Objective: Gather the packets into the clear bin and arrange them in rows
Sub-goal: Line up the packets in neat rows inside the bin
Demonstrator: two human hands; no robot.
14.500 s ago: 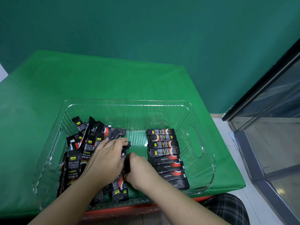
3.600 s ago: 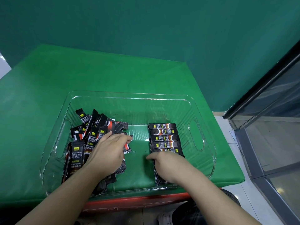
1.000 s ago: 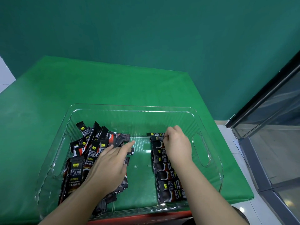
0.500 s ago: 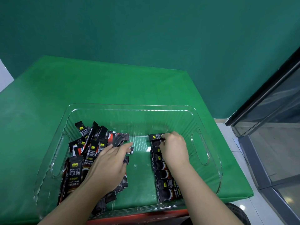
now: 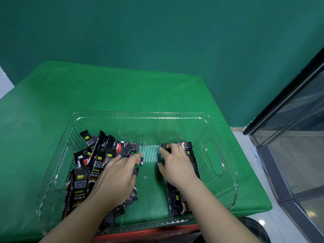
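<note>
Head view. A clear bin (image 5: pixel 201 118) with a cut-out handle in each short wall stands on a green-covered table (image 5: pixel 105 92), at the 6 o'clock half of the tabletop. All packets seen lie inside the bin.

A loose pile of packets (image 5: pixel 98 155), black with red and yellow markings, fills the bin's 9 o'clock half; packets there overlap and point in mixed directions, several propped against the wall towards 10 o'clock. A row of packets (image 5: pixel 182 202) runs along the 3 o'clock side of the bin floor, from the 12 o'clock wall towards the 6 o'clock wall, each packet lying crosswise and overlapping its neighbour. A strip of bare bin floor separates pile and row.

The left hand (image 5: pixel 116 178) lies palm down on the pile's 3 o'clock edge, fingers extended and relaxed, grasping nothing visible. The right hand (image 5: pixel 176 165) rests on the far half of the row, fingers bent over the packets at the 12 o'clock end; whether it grasps one or only presses on them cannot be told.

A glass-fronted cabinet (image 5: pixel 298 137) stands off the table at 3 o'clock. A red box edge (image 5: pixel 149 233) shows below the bin at 6 o'clock.
</note>
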